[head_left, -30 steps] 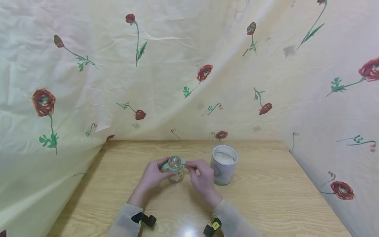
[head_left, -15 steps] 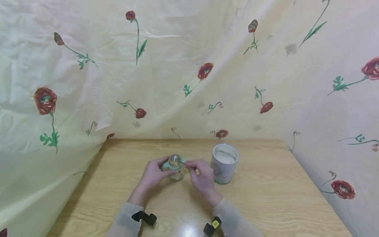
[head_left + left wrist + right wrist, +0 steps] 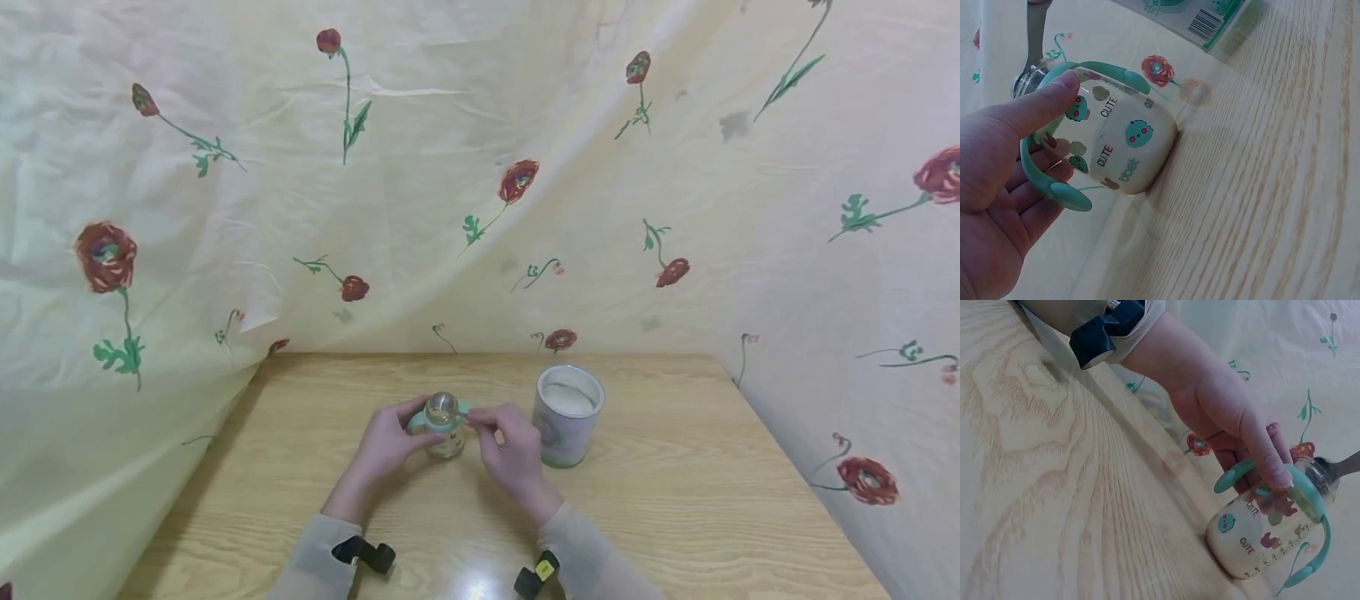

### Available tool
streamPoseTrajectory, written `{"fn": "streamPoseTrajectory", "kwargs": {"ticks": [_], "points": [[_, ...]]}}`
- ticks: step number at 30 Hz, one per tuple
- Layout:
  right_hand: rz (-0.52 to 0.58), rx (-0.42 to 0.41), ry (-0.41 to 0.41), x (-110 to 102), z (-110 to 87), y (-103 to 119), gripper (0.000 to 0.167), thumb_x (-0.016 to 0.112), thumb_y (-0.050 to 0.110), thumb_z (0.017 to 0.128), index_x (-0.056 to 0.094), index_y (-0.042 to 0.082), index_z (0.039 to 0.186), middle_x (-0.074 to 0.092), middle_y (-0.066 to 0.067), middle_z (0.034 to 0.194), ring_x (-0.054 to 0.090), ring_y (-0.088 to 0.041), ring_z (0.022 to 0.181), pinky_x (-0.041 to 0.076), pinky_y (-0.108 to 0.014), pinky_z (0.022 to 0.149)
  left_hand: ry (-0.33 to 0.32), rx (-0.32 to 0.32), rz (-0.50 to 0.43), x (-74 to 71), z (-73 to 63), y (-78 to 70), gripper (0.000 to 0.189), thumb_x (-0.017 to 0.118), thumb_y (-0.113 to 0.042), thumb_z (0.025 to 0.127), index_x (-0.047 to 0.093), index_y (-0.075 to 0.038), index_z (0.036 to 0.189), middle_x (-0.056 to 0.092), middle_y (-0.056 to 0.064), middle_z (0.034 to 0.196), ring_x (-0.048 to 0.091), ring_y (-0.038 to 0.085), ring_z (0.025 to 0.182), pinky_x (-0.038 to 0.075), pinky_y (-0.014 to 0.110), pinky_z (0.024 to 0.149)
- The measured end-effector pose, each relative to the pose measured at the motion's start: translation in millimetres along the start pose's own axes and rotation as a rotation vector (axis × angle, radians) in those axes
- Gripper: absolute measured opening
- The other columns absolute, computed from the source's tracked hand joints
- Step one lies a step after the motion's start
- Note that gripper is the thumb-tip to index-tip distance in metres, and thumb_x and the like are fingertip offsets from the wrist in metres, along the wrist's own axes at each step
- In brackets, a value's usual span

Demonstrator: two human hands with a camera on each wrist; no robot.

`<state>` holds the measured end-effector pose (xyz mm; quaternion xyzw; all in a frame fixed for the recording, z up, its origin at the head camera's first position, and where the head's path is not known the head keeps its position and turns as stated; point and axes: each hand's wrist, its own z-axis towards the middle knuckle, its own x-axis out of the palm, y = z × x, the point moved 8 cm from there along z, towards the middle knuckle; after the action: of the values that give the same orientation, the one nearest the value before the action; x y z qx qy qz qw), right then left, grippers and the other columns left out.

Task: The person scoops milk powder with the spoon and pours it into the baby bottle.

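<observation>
My left hand grips a clear baby bottle round its neck, thumb in front and fingers behind. The bottle has a mint green two-handled ring, printed cartoon faces and pale contents at the bottom. It stands on the table without a cap. With thumb and fingertips, my right hand pinches the handle of a metal spoon, whose round bowl sits at the bottle's mouth. What lies in the spoon is too small to tell.
Right of my right hand stands an open can with white powder inside. The wooden table extends on both sides. A flowered cloth hangs behind and beside it. Each wrist carries a black camera, such as the left wrist camera.
</observation>
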<state>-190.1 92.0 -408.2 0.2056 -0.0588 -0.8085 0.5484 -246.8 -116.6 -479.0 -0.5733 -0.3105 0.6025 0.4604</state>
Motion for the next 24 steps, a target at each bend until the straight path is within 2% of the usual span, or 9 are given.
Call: {"fn": "streamPoseTrajectory", "kwargs": {"ticks": [7,18,24], "points": [[0.001,0.037,-0.012,-1.6,2.1,1.3,0.026,0.083,-0.014,0.081,0.076,0.004,0.098,0.078,-0.008,0.09,0.07,-0.019,0.073,0.061,-0.021,0.068,-0.001,-0.003,0.003,-0.3,0.3,0.6,0.069,0.096,-0.025,0.081,0.069,-0.013,0.143,0.067,0.005,0.145,0.062,0.026,0.136,0.046,0.048,0.119],[0.017,0.028,-0.028,-2.1,2.1,5.1,0.025,0.083,-0.013,0.081,0.076,0.005,0.098,0.078,-0.008,0.09,0.07,-0.018,0.073,0.06,-0.02,0.069,-0.002,-0.023,-0.005,-0.4,-1.1,0.7,0.071,0.097,-0.027,0.08,0.069,-0.014,0.143,0.068,0.004,0.144,0.062,0.025,0.136,0.045,0.048,0.119],[0.029,0.041,-0.037,-1.7,0.4,4.2,0.026,0.082,-0.014,0.081,0.076,0.005,0.098,0.078,-0.008,0.09,0.069,-0.018,0.073,0.06,-0.02,0.069,0.001,-0.012,-0.007,-0.4,-1.5,-0.4,0.069,0.097,-0.027,0.081,0.069,-0.013,0.143,0.068,0.004,0.144,0.061,0.025,0.137,0.045,0.049,0.119]]}}
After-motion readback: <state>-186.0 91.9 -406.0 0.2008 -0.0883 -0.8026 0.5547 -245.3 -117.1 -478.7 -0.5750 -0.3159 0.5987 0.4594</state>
